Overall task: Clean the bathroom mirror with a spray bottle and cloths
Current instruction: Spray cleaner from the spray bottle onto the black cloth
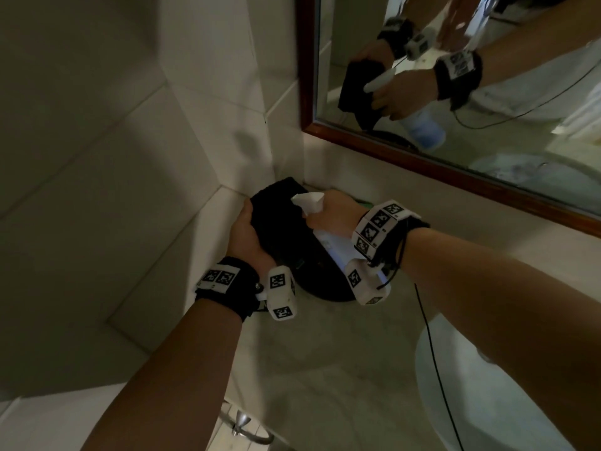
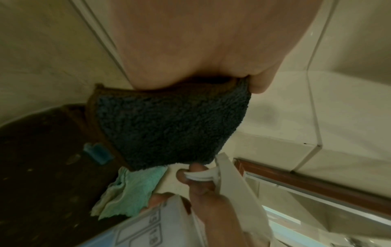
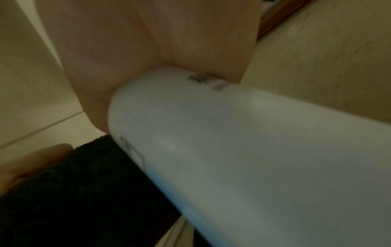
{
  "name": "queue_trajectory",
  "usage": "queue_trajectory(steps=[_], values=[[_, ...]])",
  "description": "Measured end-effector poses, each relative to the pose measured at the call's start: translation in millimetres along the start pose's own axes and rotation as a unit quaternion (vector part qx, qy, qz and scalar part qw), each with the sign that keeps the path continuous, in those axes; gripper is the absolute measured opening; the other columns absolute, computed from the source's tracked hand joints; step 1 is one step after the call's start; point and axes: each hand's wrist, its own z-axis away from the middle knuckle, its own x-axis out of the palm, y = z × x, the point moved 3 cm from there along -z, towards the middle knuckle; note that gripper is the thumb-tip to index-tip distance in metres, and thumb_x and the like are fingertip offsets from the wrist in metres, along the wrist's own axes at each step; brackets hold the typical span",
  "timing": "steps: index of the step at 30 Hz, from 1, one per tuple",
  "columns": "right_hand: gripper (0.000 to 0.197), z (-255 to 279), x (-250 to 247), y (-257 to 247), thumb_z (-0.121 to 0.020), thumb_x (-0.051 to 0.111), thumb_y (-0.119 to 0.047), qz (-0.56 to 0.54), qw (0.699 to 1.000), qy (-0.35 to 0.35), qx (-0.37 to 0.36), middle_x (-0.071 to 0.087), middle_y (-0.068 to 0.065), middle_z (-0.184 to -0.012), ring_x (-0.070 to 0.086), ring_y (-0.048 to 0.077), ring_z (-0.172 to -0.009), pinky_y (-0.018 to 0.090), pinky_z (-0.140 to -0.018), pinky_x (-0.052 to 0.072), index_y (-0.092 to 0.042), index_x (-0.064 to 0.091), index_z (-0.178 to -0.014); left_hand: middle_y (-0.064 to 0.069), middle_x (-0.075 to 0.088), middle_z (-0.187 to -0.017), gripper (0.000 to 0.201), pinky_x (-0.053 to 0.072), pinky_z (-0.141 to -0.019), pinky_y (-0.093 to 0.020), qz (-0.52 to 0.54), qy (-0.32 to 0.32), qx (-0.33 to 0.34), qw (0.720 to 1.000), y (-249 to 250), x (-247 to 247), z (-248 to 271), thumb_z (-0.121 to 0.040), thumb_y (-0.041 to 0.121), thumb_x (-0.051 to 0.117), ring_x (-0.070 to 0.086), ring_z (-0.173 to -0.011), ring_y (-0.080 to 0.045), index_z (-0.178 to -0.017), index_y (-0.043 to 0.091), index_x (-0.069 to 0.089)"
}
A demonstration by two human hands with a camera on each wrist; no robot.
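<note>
My left hand [image 1: 247, 232] grips a dark fluffy cloth [image 1: 279, 219] [image 2: 169, 127] [image 3: 84, 192] near the corner of the counter. My right hand [image 1: 335, 213] holds a white spray bottle [image 1: 309, 201] [image 3: 243, 150] by its neck, a finger on the trigger [image 2: 198, 175], the nozzle aimed at the cloth. The wood-framed mirror [image 1: 439, 164] hangs on the wall at the upper right and reflects both hands. A light green cloth [image 2: 129, 190] lies on the dark tray beneath.
A round dark tray [image 1: 325, 288] [image 2: 42, 167] sits on the beige counter [image 1: 325, 369] in the tiled corner. A white basin [image 1: 487, 402] lies at the lower right, a black cable running across it. A metal fitting [image 1: 240, 421] shows at the bottom edge.
</note>
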Motion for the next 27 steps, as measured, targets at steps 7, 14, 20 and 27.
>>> queue_trajectory(steps=[7,14,20,27], values=[[0.021,3,-2,10,-0.084,0.065,-0.023,0.079,0.995,-0.050,0.029,0.053,0.007,-0.069,0.051,0.020,-0.061,0.028,-0.054,0.035,-0.004,0.059,-0.078,-0.016,0.060,-0.136,0.063,0.037,-0.113,-0.047,0.043,-0.058,-0.024,0.997,7,-13,-14,-0.094,0.055,0.045,0.054,-0.130,-0.034,-0.134,0.009,0.059],[0.015,7,13,-1,-0.080,0.066,-0.022,0.070,0.992,-0.108,-0.016,0.058,0.008,-0.069,0.056,0.021,-0.064,0.029,-0.056,0.038,-0.008,0.061,-0.078,-0.016,0.058,-0.140,0.065,0.034,-0.115,-0.048,0.056,-0.055,-0.021,0.997,10,-18,-26,-0.094,0.056,0.046,0.052,-0.132,-0.034,-0.140,0.011,0.054],[0.018,12,27,-19,-0.081,0.065,-0.018,0.058,0.990,-0.109,-0.066,0.057,0.000,-0.068,0.058,0.017,-0.067,0.025,-0.057,0.040,-0.019,0.052,-0.070,-0.015,0.052,-0.145,0.076,0.027,-0.120,-0.046,0.071,-0.087,-0.028,0.993,15,-17,-27,-0.080,0.052,0.058,0.045,-0.138,-0.033,-0.143,0.010,0.052],[0.022,12,35,-22,-0.081,0.063,-0.016,0.073,0.985,-0.140,-0.066,0.052,0.004,-0.063,0.050,0.016,-0.060,0.027,-0.056,0.036,-0.012,0.051,-0.064,-0.016,0.056,-0.141,0.074,0.032,-0.116,-0.050,0.071,-0.060,-0.027,0.995,30,-37,-29,-0.092,0.067,0.041,0.052,-0.132,-0.036,-0.142,0.013,0.053]])
